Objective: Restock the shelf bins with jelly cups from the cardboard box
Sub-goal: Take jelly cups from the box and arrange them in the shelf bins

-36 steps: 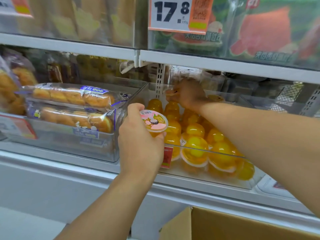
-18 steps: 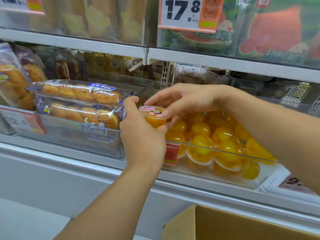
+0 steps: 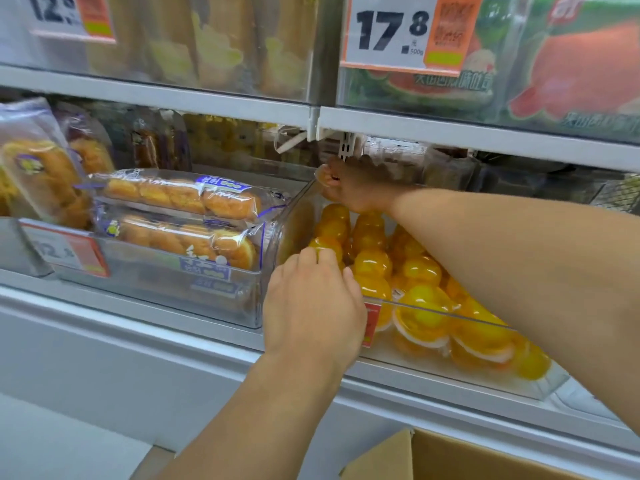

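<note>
A jelly cup point(image 3: 325, 175) was gripped in the curled fingers of the right hand point(image 3: 356, 185), now carried to the back of the clear bin point(image 3: 450, 315). The left hand point(image 3: 311, 306), emptied since, was rested with fingers bent at the bin's front; its grip could not be told.

My right hand point(image 3: 360, 188) is now reaching deep into the back of the clear bin point(image 3: 450, 315), gripping the jelly cup point(image 3: 323, 176) it took from my left hand point(image 3: 311, 306), which is now lowering its curled fingers, cup gone, onto the front cups.
</note>
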